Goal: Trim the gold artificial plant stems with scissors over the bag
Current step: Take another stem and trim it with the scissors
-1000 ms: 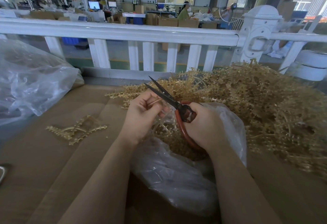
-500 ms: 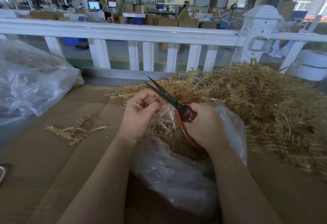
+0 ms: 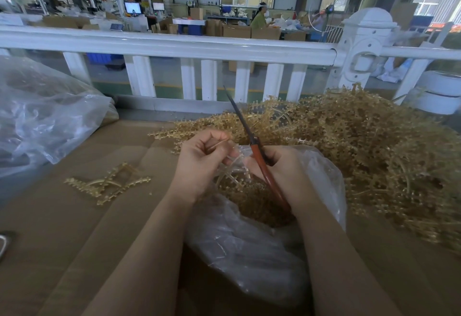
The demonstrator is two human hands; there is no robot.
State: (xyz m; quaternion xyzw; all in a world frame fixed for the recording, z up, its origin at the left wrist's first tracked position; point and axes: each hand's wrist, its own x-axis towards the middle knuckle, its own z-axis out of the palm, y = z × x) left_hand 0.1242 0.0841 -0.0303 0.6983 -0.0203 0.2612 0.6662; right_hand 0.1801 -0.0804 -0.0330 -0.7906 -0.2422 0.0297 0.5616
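Note:
My left hand (image 3: 199, 163) pinches a gold plastic stem (image 3: 234, 173) that hangs over the open clear bag (image 3: 321, 178). My right hand (image 3: 279, 168) grips red-handled scissors (image 3: 259, 156); their dark blades are closed and point up and away toward the railing. Gold trimmings (image 3: 257, 203) fill the bag below both hands. A big heap of gold stems (image 3: 361, 146) lies to the right and behind.
A few cut gold stems (image 3: 109, 183) lie on the brown cardboard surface (image 3: 74, 228) at the left. A large clear plastic bag (image 3: 42, 116) sits at the far left. A white railing (image 3: 174, 46) runs behind the table, with a white post (image 3: 364, 46).
The scissors' blades have closed and swung upright from pointing left. My right hand has turned and dropped slightly. My left hand keeps holding the stem.

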